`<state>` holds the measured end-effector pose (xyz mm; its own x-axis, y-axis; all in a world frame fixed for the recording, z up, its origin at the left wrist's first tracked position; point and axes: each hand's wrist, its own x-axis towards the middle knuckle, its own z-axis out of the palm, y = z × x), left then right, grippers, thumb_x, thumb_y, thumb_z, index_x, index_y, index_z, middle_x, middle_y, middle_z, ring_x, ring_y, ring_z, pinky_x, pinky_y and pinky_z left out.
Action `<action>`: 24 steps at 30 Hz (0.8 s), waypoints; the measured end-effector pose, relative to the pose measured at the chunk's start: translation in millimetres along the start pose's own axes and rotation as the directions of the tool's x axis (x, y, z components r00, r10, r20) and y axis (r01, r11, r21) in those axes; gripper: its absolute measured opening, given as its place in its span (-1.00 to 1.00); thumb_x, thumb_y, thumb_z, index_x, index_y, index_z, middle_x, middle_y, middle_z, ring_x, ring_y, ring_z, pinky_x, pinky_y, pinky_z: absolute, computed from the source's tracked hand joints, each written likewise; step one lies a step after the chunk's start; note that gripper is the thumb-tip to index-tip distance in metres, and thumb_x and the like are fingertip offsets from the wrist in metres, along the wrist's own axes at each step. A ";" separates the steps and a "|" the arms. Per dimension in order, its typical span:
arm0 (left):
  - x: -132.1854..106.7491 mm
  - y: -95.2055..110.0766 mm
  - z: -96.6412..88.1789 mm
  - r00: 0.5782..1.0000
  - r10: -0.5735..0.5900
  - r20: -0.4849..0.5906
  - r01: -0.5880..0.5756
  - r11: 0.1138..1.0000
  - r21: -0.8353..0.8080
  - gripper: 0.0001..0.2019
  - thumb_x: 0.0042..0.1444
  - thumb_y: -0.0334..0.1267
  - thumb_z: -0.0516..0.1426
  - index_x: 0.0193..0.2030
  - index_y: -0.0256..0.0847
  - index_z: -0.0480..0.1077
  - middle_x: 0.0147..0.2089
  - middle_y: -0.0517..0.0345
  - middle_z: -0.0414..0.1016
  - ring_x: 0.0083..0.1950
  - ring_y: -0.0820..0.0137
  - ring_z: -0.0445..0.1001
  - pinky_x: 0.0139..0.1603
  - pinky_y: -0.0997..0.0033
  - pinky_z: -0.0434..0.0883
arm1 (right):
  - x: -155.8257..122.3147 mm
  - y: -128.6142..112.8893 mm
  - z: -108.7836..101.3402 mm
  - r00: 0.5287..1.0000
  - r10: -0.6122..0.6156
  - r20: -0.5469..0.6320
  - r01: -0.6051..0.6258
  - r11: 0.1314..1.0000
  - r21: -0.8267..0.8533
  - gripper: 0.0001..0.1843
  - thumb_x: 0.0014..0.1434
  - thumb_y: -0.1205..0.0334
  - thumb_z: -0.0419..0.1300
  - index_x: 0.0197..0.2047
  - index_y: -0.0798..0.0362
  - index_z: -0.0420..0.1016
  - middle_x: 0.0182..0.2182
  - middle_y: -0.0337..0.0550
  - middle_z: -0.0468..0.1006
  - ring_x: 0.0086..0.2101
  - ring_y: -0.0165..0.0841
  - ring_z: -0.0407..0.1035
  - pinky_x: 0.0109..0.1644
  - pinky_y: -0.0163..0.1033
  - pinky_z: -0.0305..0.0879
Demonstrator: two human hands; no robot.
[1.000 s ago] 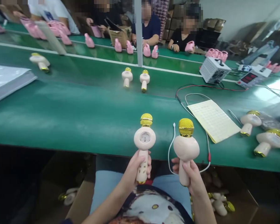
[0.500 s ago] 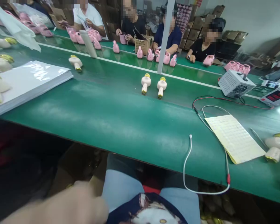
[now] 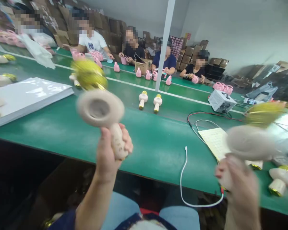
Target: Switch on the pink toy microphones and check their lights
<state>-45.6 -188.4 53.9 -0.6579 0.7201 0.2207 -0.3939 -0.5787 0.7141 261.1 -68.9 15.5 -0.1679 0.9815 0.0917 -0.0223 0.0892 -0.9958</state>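
Lifted back into view since the earlier frame, a pair of pale pink karaoke microphones rise above the near edge of a green assembly bench [image 3: 153, 153]. The left hand [image 3: 109, 150] closes tightly around the handle of the left microphone [image 3: 100, 108], below its round body, with the circular recess tilted up toward the person. The right hand [image 3: 238, 188] grips the right microphone [image 3: 251, 142] the same way, though motion blur hides its exact finger placement. Holding each by the handle leaves the round body unobstructed, a sound grip for this shape. Beyond them, a white cable [image 3: 181, 182] trails near a yellow printed sheet [image 3: 214, 142], while two more microphones [image 3: 150, 101] lie on the far belt. Co-workers [image 3: 132, 44] sit farther along.
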 end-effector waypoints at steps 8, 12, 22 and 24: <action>-62.0 -62.8 -10.5 0.782 -0.610 0.129 0.619 0.784 -0.040 -0.64 0.09 0.01 0.22 -0.16 -0.27 0.40 -0.44 0.23 0.37 -0.62 0.55 0.33 -0.67 0.55 0.37 | -51.7 18.6 40.1 0.993 0.113 -0.030 -0.114 0.992 -0.051 -0.58 0.09 -0.05 0.32 -0.07 0.00 0.45 -0.23 -0.10 0.58 -0.26 -0.22 0.46 -0.21 -0.21 0.40; -79.4 -77.2 -19.4 0.724 -0.671 0.161 0.688 0.722 -0.082 -0.69 0.03 -0.14 0.23 -0.12 -0.27 0.39 -0.40 0.21 0.39 -0.58 0.53 0.36 -0.63 0.53 0.41 | -66.2 29.6 56.2 0.900 0.368 0.232 -0.392 0.918 0.065 -0.50 -0.02 -0.04 0.41 -0.10 0.07 0.48 -0.39 -0.13 0.56 -0.47 -0.33 0.42 -0.41 -0.27 0.34; -107.9 -95.6 -32.0 0.656 -0.744 0.129 0.755 0.645 -0.115 -0.71 0.00 -0.18 0.21 -0.16 -0.27 0.36 -0.45 0.24 0.40 -0.63 0.53 0.37 -0.68 0.55 0.40 | -90.0 70.7 71.7 0.724 0.510 0.464 -0.663 0.701 0.264 -0.55 0.02 -0.08 0.35 -0.14 0.06 0.48 -0.56 -0.26 0.47 -0.61 -0.43 0.36 -0.56 -0.38 0.27; -109.6 -98.0 -31.4 0.647 -0.756 0.104 0.763 0.638 -0.107 -0.71 -0.02 -0.17 0.22 -0.19 -0.26 0.35 -0.48 0.26 0.39 -0.65 0.53 0.35 -0.70 0.56 0.38 | -90.3 71.4 70.6 0.718 0.500 0.484 -0.670 0.683 0.289 -0.59 0.04 -0.05 0.33 -0.17 0.07 0.48 -0.57 -0.26 0.47 -0.62 -0.44 0.36 -0.56 -0.40 0.26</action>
<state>45.0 -222.7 -61.1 -0.0610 0.9427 -0.3280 -0.8218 0.1390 0.5525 205.1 -163.1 -63.4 -0.6085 0.6678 -0.4287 -0.1874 -0.6459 -0.7401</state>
